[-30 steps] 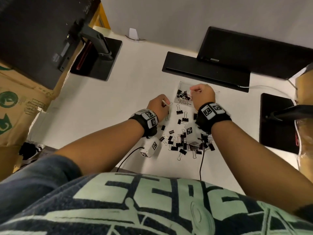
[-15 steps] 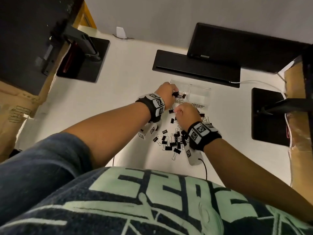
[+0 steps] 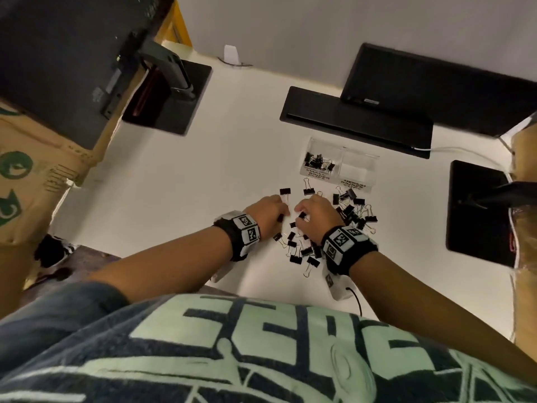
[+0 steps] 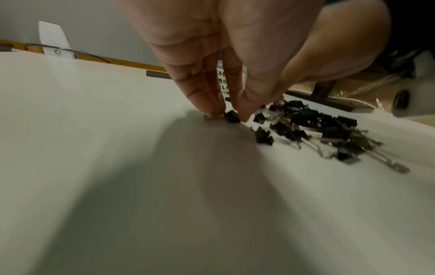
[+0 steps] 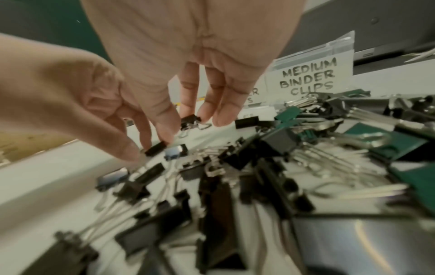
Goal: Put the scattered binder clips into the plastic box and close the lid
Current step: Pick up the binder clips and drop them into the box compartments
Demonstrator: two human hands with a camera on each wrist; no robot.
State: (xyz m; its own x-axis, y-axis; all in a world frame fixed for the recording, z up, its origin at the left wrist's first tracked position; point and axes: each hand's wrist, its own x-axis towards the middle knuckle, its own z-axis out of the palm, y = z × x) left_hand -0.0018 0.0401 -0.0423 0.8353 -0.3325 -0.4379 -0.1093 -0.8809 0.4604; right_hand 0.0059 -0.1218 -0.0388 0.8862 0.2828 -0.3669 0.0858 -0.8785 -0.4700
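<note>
Dim, warm indoor light, wide-angle bending at the head view's edges, broad soft shadow of the left hand (image 4: pixel 226 55) across the pale white bench (image 4: pixel 94 167), foreground black metal binder clips (image 5: pixel 212 214) smeared by blur, silver handles glinting.

White desk (image 3: pixel 180 181), scattered binder clips (image 3: pixel 353 209), plastic box (image 3: pixel 340 165)

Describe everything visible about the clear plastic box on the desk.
The plastic box is clear, rectangular and split into two compartments. Handwritten labels on its near side read small and medium binder clips. The small compartment holds a heap of black clips; the medium one looks empty. It sits on the white desk, beyond the scattered clips, with neither hand touching it.
</note>
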